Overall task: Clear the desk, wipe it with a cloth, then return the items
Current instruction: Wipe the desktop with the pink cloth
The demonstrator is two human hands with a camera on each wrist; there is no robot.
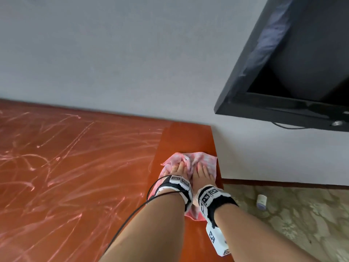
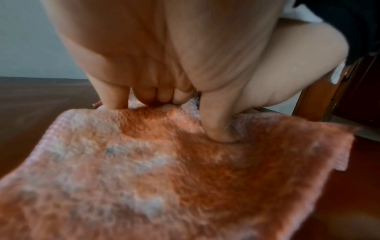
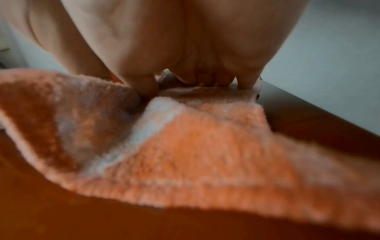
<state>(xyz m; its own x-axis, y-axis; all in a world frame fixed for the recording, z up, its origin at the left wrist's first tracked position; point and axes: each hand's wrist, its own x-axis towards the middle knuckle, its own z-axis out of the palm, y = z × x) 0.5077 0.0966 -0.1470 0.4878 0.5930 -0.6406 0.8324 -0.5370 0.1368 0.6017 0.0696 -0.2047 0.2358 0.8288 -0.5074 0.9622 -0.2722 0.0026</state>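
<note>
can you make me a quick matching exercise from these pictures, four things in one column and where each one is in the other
Things:
1. cloth
2. screen
3. small roll
4. streaky marks

Places:
A. on the floor to the right of the desk
B. across the left part of the desk top
C. up on the wall at the right
D. under the left hand and right hand, near the desk's right end

Pairs: 1-D, 2-C, 3-A, 4-B
</note>
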